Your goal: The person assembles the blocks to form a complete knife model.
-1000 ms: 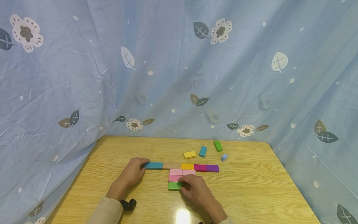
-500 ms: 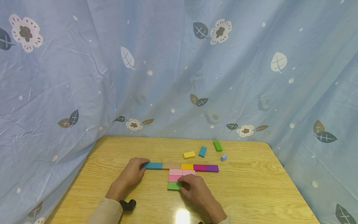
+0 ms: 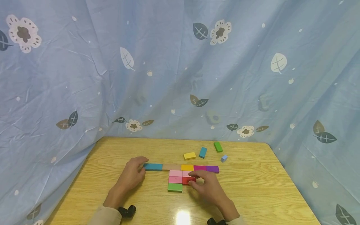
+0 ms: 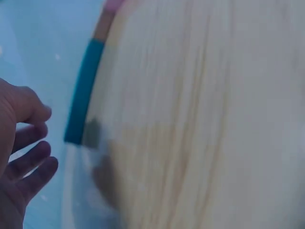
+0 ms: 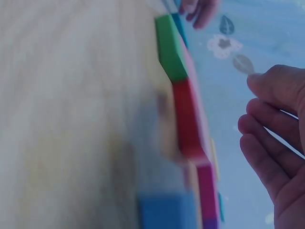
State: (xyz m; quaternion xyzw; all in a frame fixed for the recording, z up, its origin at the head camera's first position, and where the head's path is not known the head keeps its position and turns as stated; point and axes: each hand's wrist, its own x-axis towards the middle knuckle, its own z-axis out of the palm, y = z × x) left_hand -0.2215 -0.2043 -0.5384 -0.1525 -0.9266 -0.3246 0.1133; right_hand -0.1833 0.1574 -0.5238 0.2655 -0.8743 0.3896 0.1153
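My left hand [image 3: 131, 175], fingers loosely bent, is beside the left end of a blue block [image 3: 153, 167]; the left wrist view has a gap between fingertips and block. That block begins a row with a tan block [image 3: 171, 167], an orange block [image 3: 187, 168], a magenta block [image 3: 200, 168] and a purple block [image 3: 212, 169]. Below the row lie pale pink blocks [image 3: 175, 173], a pink block [image 3: 175, 180], a red block [image 3: 187, 181] and a green block [image 3: 175, 187]. Over the red block's right end hovers my right hand [image 3: 209, 187], holding nothing.
Behind the row lie a yellow block [image 3: 189, 156], a second blue block [image 3: 202, 152], another green block [image 3: 218, 147] and a small light-blue block [image 3: 224, 158]. A patterned blue curtain [image 3: 168, 78] hangs along the back of the wooden table [image 3: 253, 187].
My right hand has let go and shifted right, uncovering the red block. My left fingers have drawn slightly away from the blue block's end. The blocks keep their arrangement.
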